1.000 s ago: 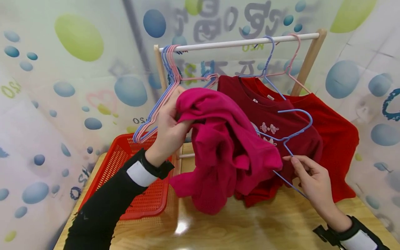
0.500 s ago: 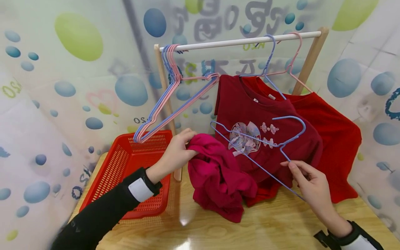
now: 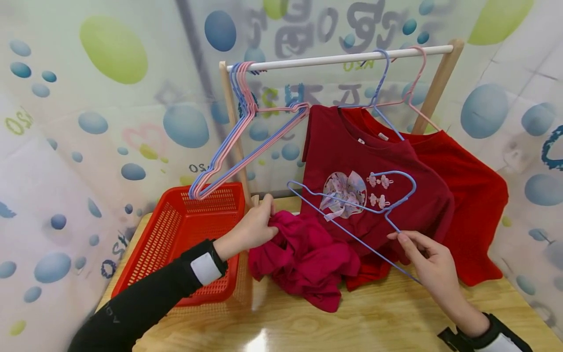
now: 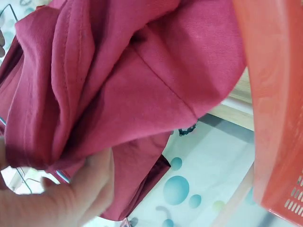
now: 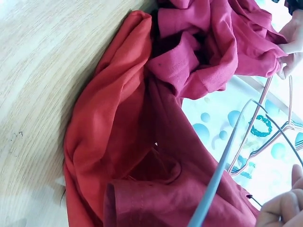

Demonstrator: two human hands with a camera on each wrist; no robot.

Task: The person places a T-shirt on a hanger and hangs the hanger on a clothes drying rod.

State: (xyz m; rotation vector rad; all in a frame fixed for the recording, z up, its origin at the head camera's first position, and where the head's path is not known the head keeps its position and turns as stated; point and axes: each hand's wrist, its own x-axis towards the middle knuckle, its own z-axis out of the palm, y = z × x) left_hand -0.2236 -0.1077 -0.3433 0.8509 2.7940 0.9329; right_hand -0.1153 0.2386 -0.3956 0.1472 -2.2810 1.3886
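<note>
My left hand (image 3: 252,227) pinches the upper edge of a crumpled magenta garment (image 3: 308,261), bunched low over the table. Folds and a stitched seam of the garment (image 4: 156,90) fill much of the left wrist view. A light blue clothes hanger (image 3: 387,211) tilts in my right hand (image 3: 428,264), its shoulder gripped between thumb and fingers. The hanger carries nothing and overlaps a maroon T-shirt (image 3: 334,146) with a round fan-shaped patch. This T-shirt hangs on the rack, with a red top (image 3: 475,205) partly hidden behind it.
A wood-ended rack with a white rail (image 3: 316,61) stands at the back of the wooden table (image 3: 352,322). Several pink and blue hangers (image 3: 220,156) cluster at its left end. Below them, a red plastic basket (image 3: 147,249) sits close to my left hand.
My left hand has lowered the magenta garment from in front of the rack toward the table, uncovering the T-shirt's patch. The blue hanger has shifted slightly left and down in my right hand.
</note>
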